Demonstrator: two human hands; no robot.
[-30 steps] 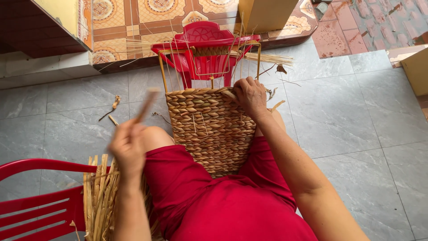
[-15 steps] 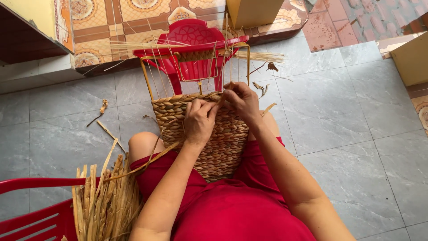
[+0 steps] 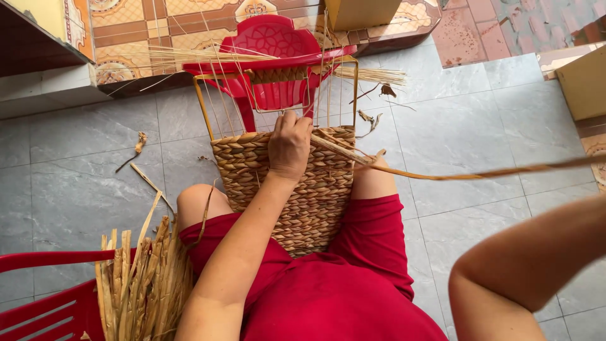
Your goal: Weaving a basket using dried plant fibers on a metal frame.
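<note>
A half-woven straw basket stands between my knees on a yellow wire frame, with thin upright strands rising from it. My left hand presses on the woven front, its fingers curled over the top edge. A long flat straw strand runs taut from the basket's rim out to the right edge of the view. My right forearm reaches off to the right, and the hand itself is out of view.
A red plastic chair stands just beyond the basket, with loose straw laid across it. A bundle of dried straw leans on a red chair at lower left. Straw scraps lie on the grey tiles. A cardboard box sits far right.
Both hands were at the basket's rim. Now my right hand has pulled the strand far out to the right and left the view, while the left stays on the rim.
</note>
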